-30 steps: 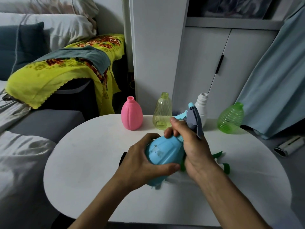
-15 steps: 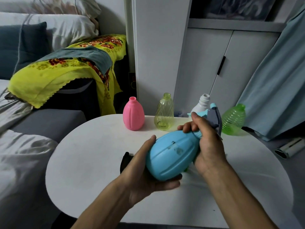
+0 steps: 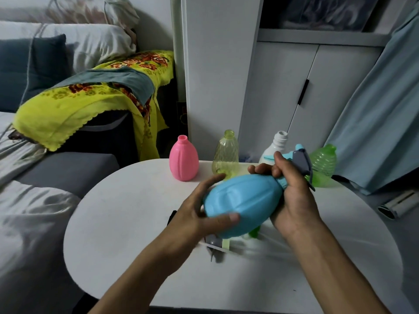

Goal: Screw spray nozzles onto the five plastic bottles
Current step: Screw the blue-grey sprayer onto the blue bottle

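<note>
While both hands work above the white round table (image 3: 127,223), status as follows:

Blue bottle: blue bottle (image 3: 242,205) is held off the table, lying tilted, base toward 7 o'clock, neck toward 1 o'clock.

Left hand: left hand (image 3: 199,214) cups the bottle's fat lower body; thumb lies across the near side, fingers reach over the far side. Wide grip, wrapped on the bottle.

Right hand: right hand (image 3: 292,196) is closed around the bottle's neck and the collar of the spray nozzle (image 3: 299,159).

Nozzle: light blue body with a grey trigger, sitting at the bottle's neck, pointing to 1 o'clock. Can't tell how far it is threaded on; the fingers cover the joint.

Other bottles: four stand upright in a row along the table's 12 o'clock edge, all with open necks. Pink bottle (image 3: 183,160) at 11 o'clock, yellow clear bottle (image 3: 225,155) beside it, white bottle (image 3: 275,147) partly behind the right hand, green ribbed bottle (image 3: 323,166) at 1 o'clock, behind the nozzle.

Loose nozzles: loose nozzle parts (image 3: 217,243) lie on the table right under the held bottle, grey and green bits showing, mostly hidden and blurred. Count unclear.

Surroundings: sofa with a yellow floral cloth (image 3: 95,103) at 10 o'clock, white cabinet (image 3: 283,94) at 12, pale blue curtain (image 3: 381,114) at 2.
</note>
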`<control>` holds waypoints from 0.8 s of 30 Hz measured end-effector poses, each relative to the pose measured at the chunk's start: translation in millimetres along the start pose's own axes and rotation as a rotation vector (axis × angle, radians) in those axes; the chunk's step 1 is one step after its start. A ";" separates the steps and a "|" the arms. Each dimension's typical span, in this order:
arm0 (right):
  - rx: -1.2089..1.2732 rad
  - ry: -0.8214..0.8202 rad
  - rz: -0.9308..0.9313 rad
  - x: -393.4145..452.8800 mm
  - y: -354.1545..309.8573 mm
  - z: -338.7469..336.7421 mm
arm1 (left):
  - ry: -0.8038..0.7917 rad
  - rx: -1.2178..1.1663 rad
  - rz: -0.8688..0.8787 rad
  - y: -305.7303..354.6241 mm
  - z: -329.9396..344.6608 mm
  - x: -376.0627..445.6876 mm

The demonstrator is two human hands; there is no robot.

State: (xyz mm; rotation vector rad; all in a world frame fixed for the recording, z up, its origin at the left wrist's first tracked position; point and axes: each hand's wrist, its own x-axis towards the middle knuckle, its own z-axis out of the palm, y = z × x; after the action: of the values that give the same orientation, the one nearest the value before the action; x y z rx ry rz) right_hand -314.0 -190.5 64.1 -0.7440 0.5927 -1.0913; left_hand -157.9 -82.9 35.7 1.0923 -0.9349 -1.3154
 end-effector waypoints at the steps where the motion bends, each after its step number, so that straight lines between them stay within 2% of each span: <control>1: -0.008 -0.011 0.001 -0.6 1.0 0.6 | -0.041 -0.046 -0.041 0.7 -0.4 0.5; 2: -0.028 -0.011 0.002 -1.0 3.0 1.9 | -0.055 -0.022 -0.038 0.5 0.6 -1.2; 3: -0.053 0.003 -0.003 -1.4 5.0 3.6 | -0.017 0.100 0.028 -1.5 2.4 -2.9; 6: -0.036 0.066 -0.011 -0.6 8.7 7.5 | 0.258 0.701 0.370 -10.8 9.1 -1.2; 7: -0.008 0.067 -0.009 -0.3 8.3 7.3 | 0.297 0.808 0.447 -14.7 11.1 -1.0; 8: 0.001 0.058 -0.009 -0.5 7.5 6.6 | 0.267 0.762 0.420 -14.6 11.3 -0.7; 11: -0.062 -0.008 -0.005 -2.8 7.4 5.2 | 0.063 0.383 0.159 -4.6 1.7 1.7; 12: -0.078 -0.025 -0.009 -3.1 8.4 5.3 | 0.051 0.340 0.130 -1.5 -2.1 2.7; 13: -0.085 -0.026 -0.012 -3.0 9.2 5.8 | 0.083 0.373 0.152 -0.2 -2.3 2.4; 16: -0.057 0.010 -0.004 -2.7 8.8 6.8 | 0.287 0.822 0.375 -4.8 10.8 -4.0; 17: -0.045 0.012 -0.012 -2.6 8.0 6.1 | 0.314 0.889 0.428 -8.6 14.2 -4.9; 18: -0.039 0.002 -0.023 -2.6 7.2 5.5 | 0.306 0.886 0.415 -8.9 15.1 -4.6; 21: -0.077 -0.074 -0.045 -4.5 7.6 6.7 | 0.165 0.672 0.226 -1.8 3.7 0.6; 24: -0.115 -0.017 -0.050 -6.9 12.9 10.0 | 0.194 0.801 0.274 -1.2 2.5 -1.2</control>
State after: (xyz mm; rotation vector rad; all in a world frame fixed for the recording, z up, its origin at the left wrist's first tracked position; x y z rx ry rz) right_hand -301.7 -178.2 60.7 -0.8704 0.6294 -1.1027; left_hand -160.7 -81.8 35.2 1.5851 -1.4535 -0.5828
